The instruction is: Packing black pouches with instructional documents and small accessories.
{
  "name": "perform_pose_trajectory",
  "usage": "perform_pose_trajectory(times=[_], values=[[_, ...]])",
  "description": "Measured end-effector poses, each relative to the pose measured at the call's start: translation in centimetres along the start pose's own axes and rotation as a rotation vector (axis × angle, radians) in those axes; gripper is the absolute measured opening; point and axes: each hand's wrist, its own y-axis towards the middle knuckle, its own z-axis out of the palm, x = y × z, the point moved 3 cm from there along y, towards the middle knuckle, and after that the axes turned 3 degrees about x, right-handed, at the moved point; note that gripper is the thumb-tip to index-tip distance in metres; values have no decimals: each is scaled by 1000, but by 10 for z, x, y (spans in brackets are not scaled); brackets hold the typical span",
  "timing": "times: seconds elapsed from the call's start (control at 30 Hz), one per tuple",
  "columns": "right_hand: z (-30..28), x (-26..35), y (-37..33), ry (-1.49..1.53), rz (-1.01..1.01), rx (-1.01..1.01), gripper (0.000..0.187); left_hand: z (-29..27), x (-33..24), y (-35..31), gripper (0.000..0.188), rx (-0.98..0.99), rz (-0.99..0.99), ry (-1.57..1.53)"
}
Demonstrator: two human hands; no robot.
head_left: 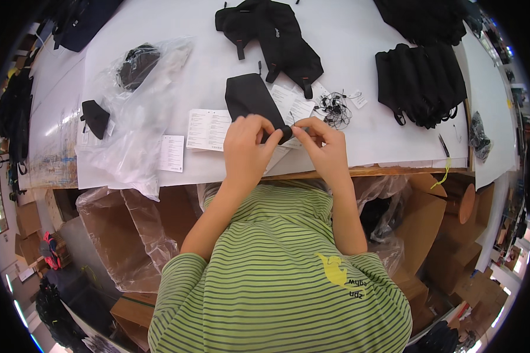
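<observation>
A flat black fabric pouch [250, 97] lies at the table's near edge with its loop end toward me. My left hand [247, 144] is closed on that end, thumb and forefinger beside the small black loop [285, 133]. Close against the loop, the fingertips of my right hand [323, 144] are pinched together; what they hold is too small to make out. Printed white cards [209, 129] lie under and beside the pouch. To the right is a tangle of thin black tag strings [335, 110].
More black pouches [271, 41] lie piled beyond my hands, with a row of black pouches [421, 82] at the right. Clear plastic bags [138, 117] cover the left. A pen-like tool [444, 146] lies near the right edge. Open cardboard boxes [129, 226] stand below the table.
</observation>
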Motion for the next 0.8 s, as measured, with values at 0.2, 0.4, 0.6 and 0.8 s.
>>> perform_pose_trajectory(times=[0.2, 0.4, 0.6, 0.8], values=[[18, 19, -4, 8, -23, 170, 8, -26, 6, -19, 10, 97, -405, -303], [27, 18, -13, -70, -201, 150, 9, -29, 1, -19, 7, 72, -187, -394], [-8, 8, -14, 673, -3, 70, 13, -42, -9, -16, 5, -187, -163, -815], [-10, 28, -17, 807, -60, 118, 9, -38, -28, -17, 8, 195, -289, -974]])
